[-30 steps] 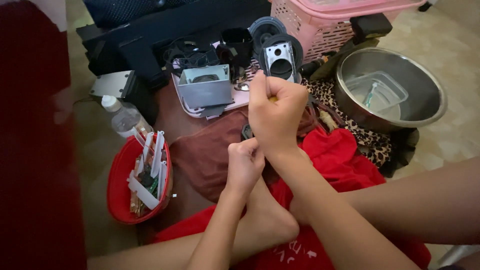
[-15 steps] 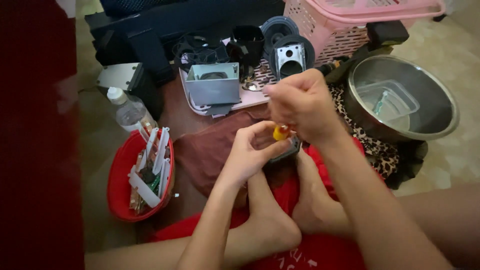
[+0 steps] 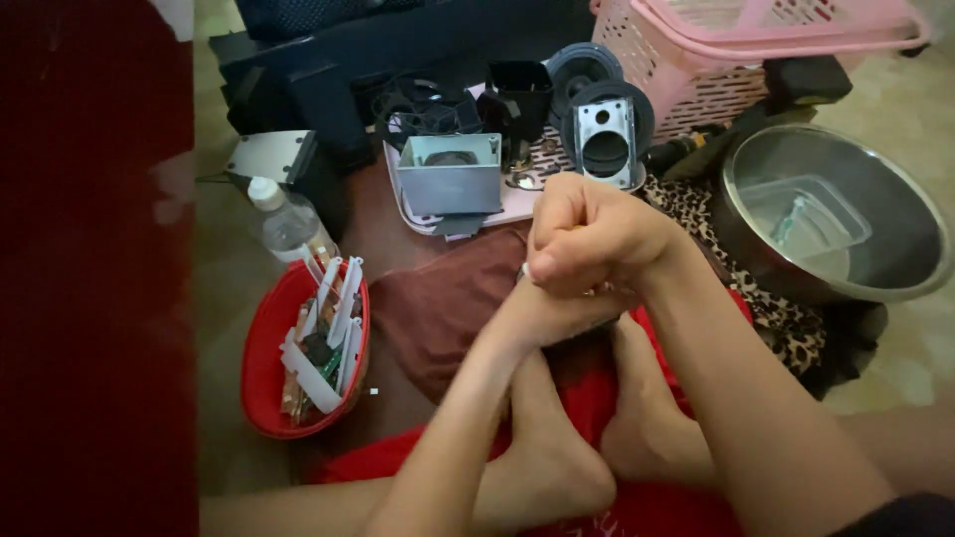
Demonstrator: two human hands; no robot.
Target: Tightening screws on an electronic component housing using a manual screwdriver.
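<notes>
My right hand is a tight fist over my left hand; what they grip, I cannot tell. One steel bowl, one red plastic tub.

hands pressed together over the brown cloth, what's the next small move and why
Probably ease the right hand up off the left hand a little. The right fist is clenched on top of the left, hiding whatever sits between them; only a small pale tip shows at the fist's edge. Both hang above the brown cloth, so lifting slightly would likely let the piece be seen and the grip checked.
</notes>
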